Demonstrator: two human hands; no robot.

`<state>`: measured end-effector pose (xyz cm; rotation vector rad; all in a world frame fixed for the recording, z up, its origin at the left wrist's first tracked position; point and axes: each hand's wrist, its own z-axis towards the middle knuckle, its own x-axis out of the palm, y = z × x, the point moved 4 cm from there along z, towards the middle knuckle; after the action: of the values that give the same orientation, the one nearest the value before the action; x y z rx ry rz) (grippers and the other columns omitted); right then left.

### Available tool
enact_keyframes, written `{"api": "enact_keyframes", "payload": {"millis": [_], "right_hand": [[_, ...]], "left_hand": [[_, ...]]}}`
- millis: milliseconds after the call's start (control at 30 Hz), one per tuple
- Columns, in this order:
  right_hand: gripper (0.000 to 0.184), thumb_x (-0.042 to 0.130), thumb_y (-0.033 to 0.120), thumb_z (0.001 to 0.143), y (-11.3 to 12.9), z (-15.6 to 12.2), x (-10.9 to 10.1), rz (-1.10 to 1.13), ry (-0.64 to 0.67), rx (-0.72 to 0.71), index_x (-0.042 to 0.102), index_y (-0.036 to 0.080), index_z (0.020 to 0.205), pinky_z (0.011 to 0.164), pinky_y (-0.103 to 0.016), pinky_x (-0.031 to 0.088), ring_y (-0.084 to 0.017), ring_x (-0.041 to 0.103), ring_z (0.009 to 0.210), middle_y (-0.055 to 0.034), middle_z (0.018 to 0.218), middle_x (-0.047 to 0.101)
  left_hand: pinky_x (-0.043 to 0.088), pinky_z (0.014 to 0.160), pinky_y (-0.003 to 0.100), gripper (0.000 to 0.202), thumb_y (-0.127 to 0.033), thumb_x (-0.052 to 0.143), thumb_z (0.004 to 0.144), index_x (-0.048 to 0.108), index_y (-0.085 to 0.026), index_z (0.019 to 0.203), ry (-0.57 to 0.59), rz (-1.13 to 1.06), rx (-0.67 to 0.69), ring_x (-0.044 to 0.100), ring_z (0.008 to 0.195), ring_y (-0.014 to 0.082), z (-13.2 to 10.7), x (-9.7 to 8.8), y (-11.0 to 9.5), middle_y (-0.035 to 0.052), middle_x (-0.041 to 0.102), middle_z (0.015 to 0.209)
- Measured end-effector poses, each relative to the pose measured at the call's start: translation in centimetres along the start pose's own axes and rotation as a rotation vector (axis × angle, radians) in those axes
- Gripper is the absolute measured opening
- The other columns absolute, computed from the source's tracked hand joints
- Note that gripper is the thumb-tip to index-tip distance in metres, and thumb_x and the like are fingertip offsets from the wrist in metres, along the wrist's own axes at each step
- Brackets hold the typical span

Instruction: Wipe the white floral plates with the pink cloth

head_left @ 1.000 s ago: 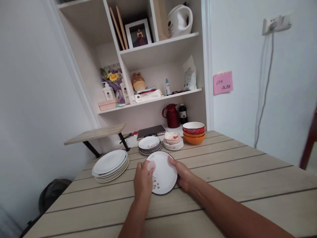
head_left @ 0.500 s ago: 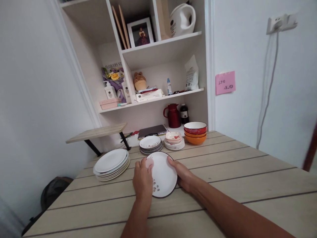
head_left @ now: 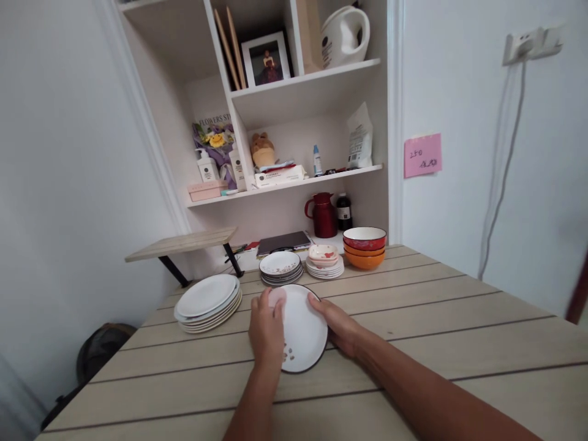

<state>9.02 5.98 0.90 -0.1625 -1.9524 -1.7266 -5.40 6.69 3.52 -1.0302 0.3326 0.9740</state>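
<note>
A round white plate [head_left: 304, 331] with a dark rim and small brown flower prints is tilted toward me over the table. My right hand [head_left: 337, 324] grips its right edge, thumb on the face and fingers behind. My left hand [head_left: 267, 327] is closed on a pale pink pad [head_left: 277, 297], pressed against the plate's upper left face. Its exact kind is hard to make out. Just beyond the plate stands a stack of similar dark-rimmed plates [head_left: 280, 264].
Larger white plates [head_left: 206, 295] are stacked at left. Behind are small plates with pink dishes [head_left: 324, 260], orange and red bowls [head_left: 365, 248], a red jug [head_left: 324, 215] and a dark bottle [head_left: 343, 211]. A raised wooden shelf [head_left: 184, 242] stands at back left.
The view has shifted slightly. Both hands still hold the plate and the pink pad in nearly the same pose, the plate a touch lower in view.
</note>
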Motion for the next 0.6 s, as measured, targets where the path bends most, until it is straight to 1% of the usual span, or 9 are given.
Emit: {"api": "enact_keyframes", "payload": {"millis": [67,133,200,233,367,400,500,533,600], "right_hand": [[0.043,0.053,0.046,0.088,0.0,0.0,0.2,-0.008,0.001,-0.031,0.064,0.01,0.107,0.08,-0.035,0.052,-0.022,0.07,0.079,-0.014,0.096,0.074],[0.04,0.055,0.043,0.087,-0.1,0.0,0.3,0.005,-0.04,-0.059,0.063,0.01,0.108,0.079,-0.035,0.053,-0.022,0.07,0.078,-0.0138,0.095,0.074],[0.037,0.057,0.039,0.085,-0.1,0.0,0.3,0.026,-0.086,-0.073,0.062,0.011,0.11,0.077,-0.036,0.054,-0.023,0.07,0.077,-0.0132,0.094,0.075],[0.037,0.058,0.037,0.084,-0.1,0.0,0.2,0.032,-0.103,-0.076,0.062,0.012,0.111,0.077,-0.036,0.054,-0.023,0.07,0.077,-0.0129,0.094,0.075],[0.038,0.061,0.033,0.082,0.4,0.1,-0.6,0.025,-0.149,-0.088,0.06,0.012,0.114,0.076,-0.038,0.055,-0.024,0.071,0.079,-0.0127,0.093,0.075],[0.038,0.062,0.032,0.082,0.7,0.2,-1.1,0.015,-0.165,-0.097,0.059,0.012,0.114,0.076,-0.039,0.055,-0.024,0.071,0.078,-0.0127,0.093,0.075],[0.037,0.062,0.032,0.082,2.1,0.4,-2.9,-0.026,-0.235,-0.126,0.059,0.012,0.113,0.076,-0.04,0.055,-0.025,0.071,0.078,-0.0135,0.093,0.075],[0.036,0.062,0.032,0.082,2.6,0.4,-3.5,-0.036,-0.263,-0.132,0.06,0.012,0.112,0.076,-0.041,0.055,-0.025,0.071,0.078,-0.0141,0.094,0.074],[0.035,0.063,0.031,0.082,3.4,0.2,-4.5,-0.046,-0.308,-0.127,0.06,0.011,0.111,0.077,-0.041,0.055,-0.026,0.07,0.079,-0.0158,0.095,0.074]], "left_hand": [[0.046,0.077,0.032,0.037,-0.036,0.043,0.091,0.051,-0.025,0.125,-0.025,0.054,-0.024,0.056,0.103,0.024,0.2,-0.5,0.2,0.0091,0.056,0.114],[0.046,0.074,0.031,0.036,-0.037,0.043,0.091,0.052,-0.026,0.124,-0.048,0.071,-0.033,0.057,0.102,0.0237,0.0,-0.7,0.1,0.0087,0.056,0.114],[0.046,0.074,0.03,0.036,-0.038,0.044,0.09,0.053,-0.027,0.123,-0.093,0.036,-0.052,0.057,0.102,0.023,-0.1,-0.9,0.0,0.0087,0.055,0.116],[0.046,0.077,0.031,0.036,-0.038,0.044,0.09,0.053,-0.026,0.123,-0.122,0.001,-0.053,0.056,0.103,0.023,0.0,-1.0,0.1,0.009,0.055,0.117],[0.042,0.093,0.035,0.036,-0.038,0.048,0.087,0.058,-0.021,0.117,-0.238,-0.238,0.018,0.053,0.109,0.0239,0.7,-1.6,0.9,0.0102,0.057,0.113],[0.041,0.096,0.036,0.035,-0.039,0.051,0.085,0.059,-0.021,0.115,-0.261,-0.328,0.006,0.053,0.11,0.0239,0.9,-1.8,1.4,0.0098,0.057,0.113],[0.038,0.1,0.035,0.038,-0.042,0.058,0.079,0.059,-0.023,0.112,-0.281,-0.619,-0.134,0.053,0.111,0.0227,1.5,-1.6,3.2,0.0075,0.059,0.116],[0.039,0.099,0.035,0.04,-0.043,0.058,0.079,0.059,-0.022,0.113,-0.267,-0.694,-0.179,0.054,0.11,0.0221,1.7,-1.4,3.6,0.0071,0.06,0.117],[0.043,0.095,0.034,0.043,-0.046,0.056,0.08,0.057,-0.021,0.115,-0.219,-0.791,-0.22,0.058,0.106,0.0209,1.8,-0.9,4.0,0.0072,0.062,0.116]]}}
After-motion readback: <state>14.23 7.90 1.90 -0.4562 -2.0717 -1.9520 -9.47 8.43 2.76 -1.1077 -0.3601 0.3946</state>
